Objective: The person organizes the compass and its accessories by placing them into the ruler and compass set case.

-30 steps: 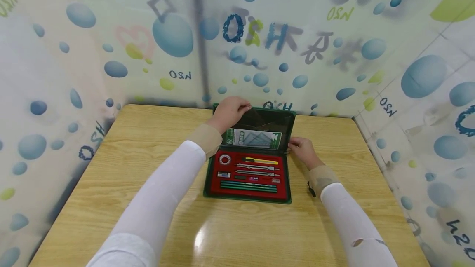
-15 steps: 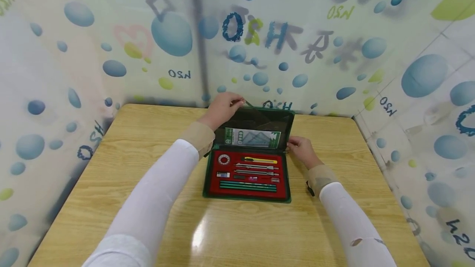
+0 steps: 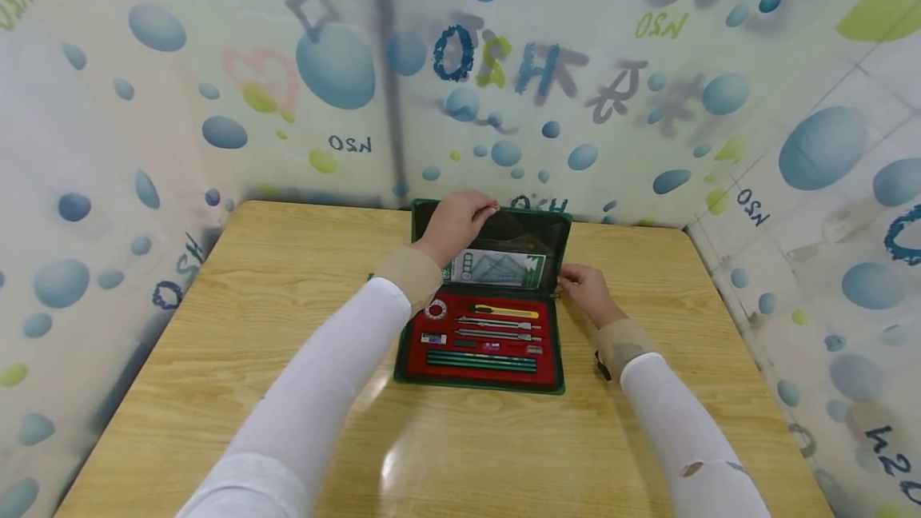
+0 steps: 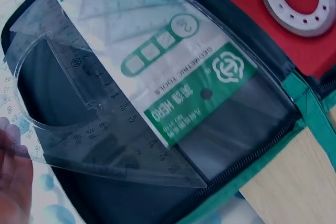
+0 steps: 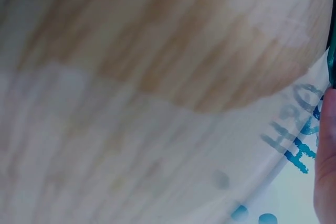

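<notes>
A green-edged zip case [image 3: 478, 387] lies open on the table, its lid standing up at the back. At the top of the lid, my left hand [image 3: 455, 224] pinches the edge of a clear plastic set square [image 4: 126, 150] with a half-round cutout and a degree scale. The set square overlaps a printed geometric tools packet [image 4: 157, 61] inside the lid. My right hand [image 3: 586, 290] grips the lid's right edge near the hinge; in the right wrist view only part of a finger [image 5: 326, 156] shows, against the green edging.
The red tray [image 3: 424, 366] of the case holds a white ring [image 3: 426, 311], a yellow cutter [image 3: 507, 312], two compasses [image 3: 500, 335], green pencils [image 3: 482, 361], an eraser [image 3: 433, 338] and a sharpener [image 3: 534, 350]. A patterned wall [image 3: 288, 158] stands right behind the table [image 3: 288, 254].
The left hand first shifts left and slightly up with the set square's edge, then comes back right and lower over the lid. My right hand and the case stay in place.
</notes>
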Demonstrator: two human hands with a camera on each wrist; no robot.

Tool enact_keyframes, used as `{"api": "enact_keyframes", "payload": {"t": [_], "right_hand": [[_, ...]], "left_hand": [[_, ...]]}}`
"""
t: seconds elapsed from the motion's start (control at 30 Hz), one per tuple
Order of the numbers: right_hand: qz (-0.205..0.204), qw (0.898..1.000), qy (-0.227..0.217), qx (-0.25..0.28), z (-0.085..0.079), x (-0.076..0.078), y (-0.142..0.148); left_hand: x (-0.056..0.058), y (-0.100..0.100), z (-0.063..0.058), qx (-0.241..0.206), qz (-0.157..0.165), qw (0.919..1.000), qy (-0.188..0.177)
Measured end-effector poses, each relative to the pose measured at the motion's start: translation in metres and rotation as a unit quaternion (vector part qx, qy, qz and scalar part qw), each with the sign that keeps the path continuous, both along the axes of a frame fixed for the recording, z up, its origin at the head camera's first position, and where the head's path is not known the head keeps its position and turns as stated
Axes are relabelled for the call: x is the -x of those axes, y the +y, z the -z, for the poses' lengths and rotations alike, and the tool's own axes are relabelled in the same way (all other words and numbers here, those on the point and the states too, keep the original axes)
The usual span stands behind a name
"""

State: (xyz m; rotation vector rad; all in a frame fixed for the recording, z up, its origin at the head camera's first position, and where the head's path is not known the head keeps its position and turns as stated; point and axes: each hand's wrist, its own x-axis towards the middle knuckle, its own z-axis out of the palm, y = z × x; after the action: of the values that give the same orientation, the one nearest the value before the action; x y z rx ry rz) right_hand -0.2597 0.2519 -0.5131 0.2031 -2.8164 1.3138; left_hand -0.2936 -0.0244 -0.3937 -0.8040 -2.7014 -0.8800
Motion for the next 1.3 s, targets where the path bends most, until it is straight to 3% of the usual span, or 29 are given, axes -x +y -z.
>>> {"api": "enact_keyframes", "payload": {"t": [0.27, 0.53, 0.7, 0.87, 1.3], "right_hand": [[0.001, 1.0, 0.007, -0.002, 0.002, 0.0, 0.001], [0.003, 1.0, 0.013, -0.014, 0.001, 0.0, 0.001], [0.0, 1.0, 0.015, -0.018, 0.002, 0.001, 0.001], [0.0, 1.0, 0.013, -0.016, 0.003, 0.002, 0.001], [0.0, 1.0, -0.006, 0.013, 0.0, -0.001, 0.0]], "left_hand": [[-0.001, 0.003, 0.005, -0.008, 0.0, 0.9999, -0.011], [-0.004, 0.0, 0.008, 0.031, 0.004, 0.9976, 0.062], [-0.007, -0.004, 0.011, 0.036, -0.01, 0.996, 0.082], [-0.005, -0.008, 0.015, 0.031, -0.02, 0.9972, 0.065], [-0.001, -0.012, 0.006, 0.043, -0.029, 0.9985, 0.018]]}}
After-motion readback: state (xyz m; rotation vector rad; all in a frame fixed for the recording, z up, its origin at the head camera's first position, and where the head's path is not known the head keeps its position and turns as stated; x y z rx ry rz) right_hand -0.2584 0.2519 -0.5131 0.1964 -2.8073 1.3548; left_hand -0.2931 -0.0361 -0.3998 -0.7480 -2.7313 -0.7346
